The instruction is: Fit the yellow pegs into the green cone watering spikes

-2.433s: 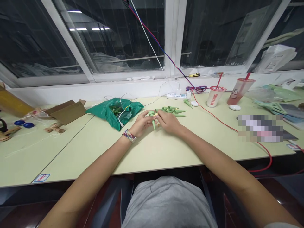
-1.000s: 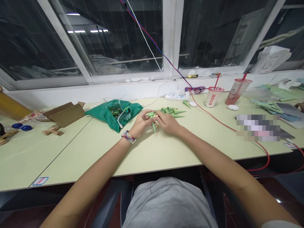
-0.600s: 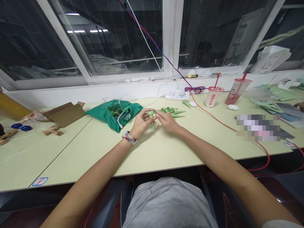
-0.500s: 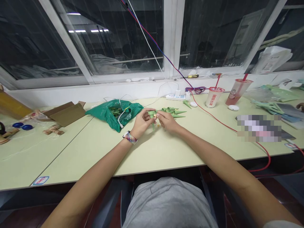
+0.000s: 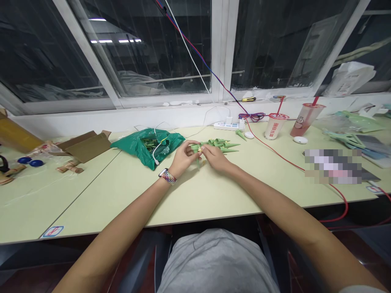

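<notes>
My left hand [image 5: 182, 158] is closed round a green plastic watering spike [image 5: 194, 147], its wide ring end up and its point down over the table. At the spike's side, the fingertips of my right hand [image 5: 217, 158] pinch a small yellowish piece [image 5: 200, 150]; fingers partly hide where the two meet. Right behind my hands lies a group of similar green spikes [image 5: 229, 145], some with yellowish parts. A small yellowish bit [image 5: 204, 162] is on the table below my fingers. A green plastic bag [image 5: 130, 146] with more pieces inside lies open to the left.
A power strip [image 5: 226, 125], a loose green spike [image 5: 241, 135] and two drink cups [image 5: 275, 127] stand along the wall. A red cable [image 5: 281, 155] crosses the right side. Cardboard [image 5: 87, 147], wooden pieces [image 5: 71, 167] and blue balls [image 5: 36, 163] lie at left.
My right fingers have shifted slightly at the spike's side, closing further over the yellowish piece. The left hand stays almost in place, still holding the spike.
</notes>
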A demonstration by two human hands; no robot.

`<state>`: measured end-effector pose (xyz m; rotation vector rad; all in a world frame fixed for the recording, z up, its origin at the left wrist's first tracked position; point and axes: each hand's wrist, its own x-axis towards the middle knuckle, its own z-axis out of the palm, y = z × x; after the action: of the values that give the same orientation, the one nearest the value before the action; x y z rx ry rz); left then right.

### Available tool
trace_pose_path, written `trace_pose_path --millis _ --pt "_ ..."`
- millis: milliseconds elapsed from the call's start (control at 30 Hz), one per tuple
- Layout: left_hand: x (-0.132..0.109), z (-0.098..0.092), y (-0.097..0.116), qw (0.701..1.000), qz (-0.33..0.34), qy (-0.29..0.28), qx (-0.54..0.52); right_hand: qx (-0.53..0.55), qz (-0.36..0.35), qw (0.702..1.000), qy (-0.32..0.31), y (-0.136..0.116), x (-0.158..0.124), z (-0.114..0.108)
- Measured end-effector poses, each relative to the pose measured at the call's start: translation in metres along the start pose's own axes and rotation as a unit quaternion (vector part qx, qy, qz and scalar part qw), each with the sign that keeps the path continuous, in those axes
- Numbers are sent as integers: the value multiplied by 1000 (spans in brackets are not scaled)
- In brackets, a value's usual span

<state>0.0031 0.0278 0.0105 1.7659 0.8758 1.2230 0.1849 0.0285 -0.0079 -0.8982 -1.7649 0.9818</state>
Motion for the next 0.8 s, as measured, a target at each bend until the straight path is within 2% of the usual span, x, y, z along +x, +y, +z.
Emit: trace_pose_path --millis 67,167,267,367,433,500,667,800 --pt "1 -1 -2 994 -74 -25 -75 -192 -80 978 23 -2 -5 -3" --pt "2 -2 -5 975 -140 -59 -160 -391 -153 907 19 -3 -8 -8" --pt "2 -4 -6 961 -152 -84 -215 -487 -187 853 22 -2 -5 -11" --pt "3 -6 -4 960 -140 -94 -223 -518 -207 829 30 -1 -3 -12" --pt "3 -7 -1 964 -122 -96 -215 -508 -215 833 36 0 -2 -11" --pt "2 -6 3 970 -99 -94 -200 -480 -215 849 46 0 -3 -10" --pt "0 -2 7 983 -42 -75 -164 -324 -178 929 26 1 -7 -6" --pt "1 -1 6 989 -23 -56 -132 -233 -145 961 33 2 -7 -2"
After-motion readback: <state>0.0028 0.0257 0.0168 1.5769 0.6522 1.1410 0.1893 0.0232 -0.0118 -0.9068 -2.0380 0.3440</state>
